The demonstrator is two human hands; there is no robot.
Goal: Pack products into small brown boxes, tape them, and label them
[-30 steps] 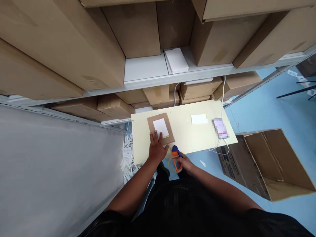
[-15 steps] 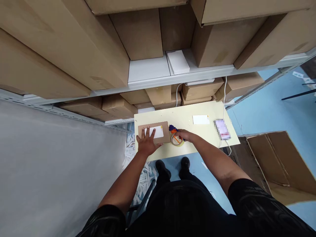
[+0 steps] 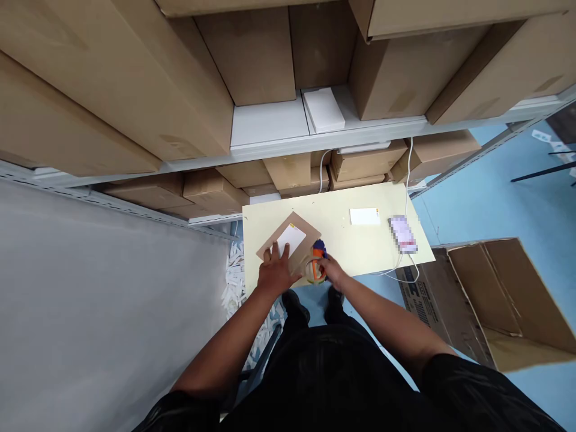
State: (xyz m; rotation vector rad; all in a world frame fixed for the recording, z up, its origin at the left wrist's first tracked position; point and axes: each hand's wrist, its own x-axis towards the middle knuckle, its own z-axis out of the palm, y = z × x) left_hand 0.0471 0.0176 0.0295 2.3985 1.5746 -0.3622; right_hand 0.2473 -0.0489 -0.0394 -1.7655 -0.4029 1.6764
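A flat brown cardboard piece (image 3: 303, 225) lies turned at an angle on the pale yellow table (image 3: 342, 246), with a white card (image 3: 292, 237) on top of it. My left hand (image 3: 275, 270) rests on both, fingers spread over the card's lower end. In my right hand (image 3: 333, 270) is an orange and blue tape dispenser (image 3: 318, 252) with a roll of clear tape. It sits at the right edge of the cardboard, close to my left thumb. Whether the tape is stuck to the cardboard is too small to tell.
Another white card (image 3: 365, 216) and a blurred-out phone-like item (image 3: 403, 234) with cables lie on the table's right side. Shelves of cardboard boxes (image 3: 252, 57) rise beyond the table. An open carton (image 3: 499, 300) stands on the floor at right; paper scraps (image 3: 234, 273) lie at left.
The cardboard with its card has swung round from nearly square to a slant. My right hand has drawn the tape dispenser a little toward me, and my left hand has shifted slightly nearer my body.
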